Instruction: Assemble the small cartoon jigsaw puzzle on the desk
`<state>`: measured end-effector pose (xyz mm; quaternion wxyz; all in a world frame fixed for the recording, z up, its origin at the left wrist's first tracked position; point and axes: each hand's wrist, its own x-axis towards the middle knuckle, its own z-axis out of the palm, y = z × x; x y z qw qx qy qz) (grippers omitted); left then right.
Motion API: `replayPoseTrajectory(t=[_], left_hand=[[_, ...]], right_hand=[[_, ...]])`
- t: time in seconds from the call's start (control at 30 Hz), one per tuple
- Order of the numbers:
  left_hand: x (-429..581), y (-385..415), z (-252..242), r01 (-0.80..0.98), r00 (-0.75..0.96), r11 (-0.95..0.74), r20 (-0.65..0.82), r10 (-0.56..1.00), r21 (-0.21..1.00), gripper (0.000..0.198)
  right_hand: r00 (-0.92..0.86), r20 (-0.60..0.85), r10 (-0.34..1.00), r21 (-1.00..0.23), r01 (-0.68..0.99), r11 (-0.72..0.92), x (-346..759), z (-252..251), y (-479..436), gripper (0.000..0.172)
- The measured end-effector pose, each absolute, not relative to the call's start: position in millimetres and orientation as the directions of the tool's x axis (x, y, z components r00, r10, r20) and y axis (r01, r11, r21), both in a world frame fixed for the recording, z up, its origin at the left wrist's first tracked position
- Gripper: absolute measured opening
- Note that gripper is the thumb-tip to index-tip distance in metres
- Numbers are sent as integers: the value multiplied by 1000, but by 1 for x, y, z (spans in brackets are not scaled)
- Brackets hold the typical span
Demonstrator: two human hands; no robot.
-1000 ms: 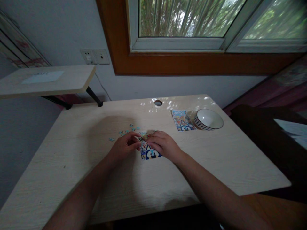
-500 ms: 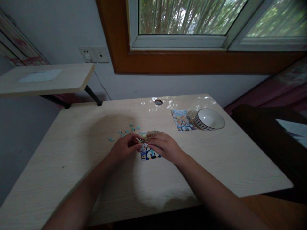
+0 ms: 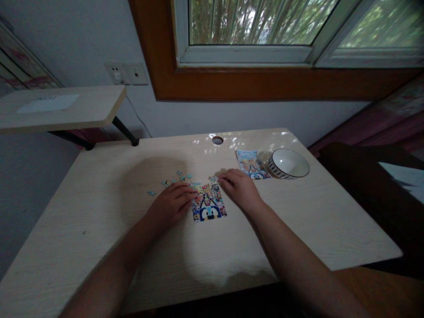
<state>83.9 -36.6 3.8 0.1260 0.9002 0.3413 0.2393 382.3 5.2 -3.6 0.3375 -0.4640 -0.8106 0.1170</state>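
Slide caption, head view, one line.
Left hand at left edge of jigsaw, right hand at small pieces near its far right corner.

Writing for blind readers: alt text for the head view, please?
The left hand touches a colourful flat jigsaw on a pale wooden desk; the right hand is by the jigsaw's top right corner. Loose pale-blue pieces lie beyond, with a printed paper sheet and white, dark-striped bowl farther right.

Bare desk lies on the near side of the jigsaw puzzle, bounded laterally by the forearms. The left hand blocks the puzzle's left side; loose pieces obstruct its far-left approach. The right hand bars its far-right corner, with the picture sheet and bowl beyond. Behind the puzzle, an open lane reaches the round hole.
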Motion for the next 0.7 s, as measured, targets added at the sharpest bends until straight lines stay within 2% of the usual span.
replayPoseTrajectory(t=[0.23,0.53,0.7], left_hand=[[84,-36,-3,551,723,-774,286,629,311,34],[84,-37,-3,559,712,-746,252,656,362,35],[83,-38,-3,555,706,-745,263,657,370,34]], right_hand=[[-406,436,803,-398,713,576,372,-9,9,9],[-435,412,801,-345,739,579,367,-8,8,11],[-414,428,803,-379,725,575,370,-9,8,13]])
